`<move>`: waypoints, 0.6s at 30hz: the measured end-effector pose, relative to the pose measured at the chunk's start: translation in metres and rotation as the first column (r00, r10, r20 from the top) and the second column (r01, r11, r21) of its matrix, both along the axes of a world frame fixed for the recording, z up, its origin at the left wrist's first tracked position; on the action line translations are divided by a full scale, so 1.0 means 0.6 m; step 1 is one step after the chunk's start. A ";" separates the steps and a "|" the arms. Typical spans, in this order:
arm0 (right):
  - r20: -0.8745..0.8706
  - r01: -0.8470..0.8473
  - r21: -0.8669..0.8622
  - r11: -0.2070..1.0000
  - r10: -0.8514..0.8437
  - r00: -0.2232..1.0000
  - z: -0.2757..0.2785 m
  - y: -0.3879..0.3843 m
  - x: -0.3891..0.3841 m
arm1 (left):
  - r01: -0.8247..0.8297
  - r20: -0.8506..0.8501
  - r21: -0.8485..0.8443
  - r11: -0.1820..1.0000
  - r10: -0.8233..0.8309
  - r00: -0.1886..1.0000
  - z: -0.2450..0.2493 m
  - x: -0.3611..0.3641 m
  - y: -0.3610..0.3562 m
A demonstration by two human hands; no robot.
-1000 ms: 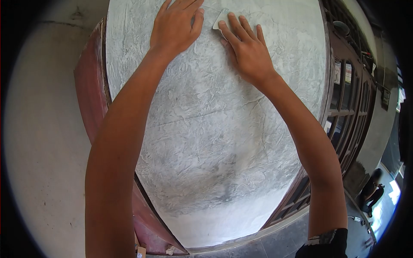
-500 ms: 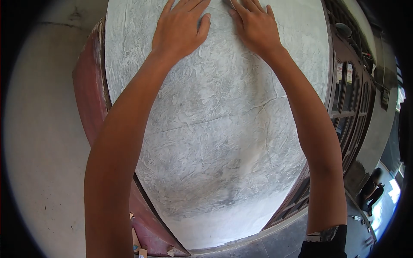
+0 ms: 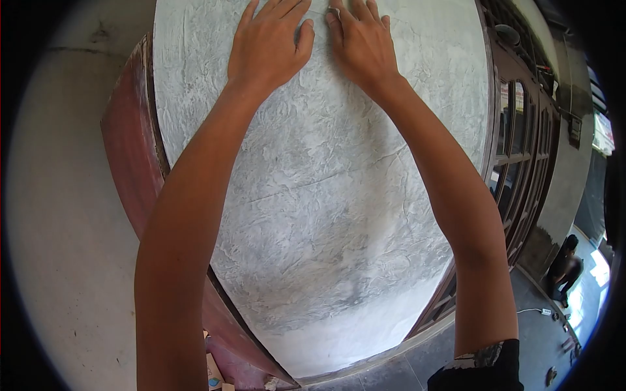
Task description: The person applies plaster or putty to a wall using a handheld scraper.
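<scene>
Both my arms reach up to a grey-white crinkled sheet (image 3: 313, 215) that covers an upright panel. My left hand (image 3: 267, 42) lies flat on the sheet near the top, fingers spread, holding nothing. My right hand (image 3: 358, 42) lies flat just beside it, thumbs almost touching. It presses a small pale scraper (image 3: 333, 11) against the sheet; only a sliver of the scraper shows at the thumb side, and the rest is hidden under the fingers.
A red-brown frame (image 3: 127, 150) edges the panel on the left, beside a plain pale wall (image 3: 59, 215). Dark wooden glazed doors (image 3: 515, 150) stand on the right. Another person (image 3: 566, 264) crouches on the floor at lower right. Small boxes (image 3: 214, 378) lie at the frame's foot.
My right hand slid the scraper up and to the left, ending beside my left hand. The left hand stayed in place. The view shifted slightly.
</scene>
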State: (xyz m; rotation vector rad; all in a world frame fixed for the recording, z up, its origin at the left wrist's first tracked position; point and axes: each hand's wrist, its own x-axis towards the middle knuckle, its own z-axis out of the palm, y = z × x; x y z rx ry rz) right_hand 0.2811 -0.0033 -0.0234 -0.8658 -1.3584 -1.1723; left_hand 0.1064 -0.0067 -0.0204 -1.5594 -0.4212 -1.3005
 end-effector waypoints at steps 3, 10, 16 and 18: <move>0.180 0.001 0.163 0.987 -0.031 0.983 -0.078 0.021 0.031 | 0.004 0.001 0.017 1.000 -0.004 1.000 0.000 -0.001 0.006; 0.067 0.021 -0.076 0.997 -0.016 0.998 -0.014 -0.068 -0.007 | 0.045 0.013 0.030 0.999 -0.046 0.999 0.000 -0.001 0.004; 0.132 -0.010 0.070 0.997 0.001 0.991 -0.068 0.019 0.052 | 0.055 0.029 0.018 0.998 -0.056 0.998 -0.001 -0.001 0.003; 0.151 -0.042 0.060 0.997 0.033 0.988 -0.051 0.029 0.064 | 0.037 0.027 0.016 0.999 -0.038 0.999 0.000 0.001 0.001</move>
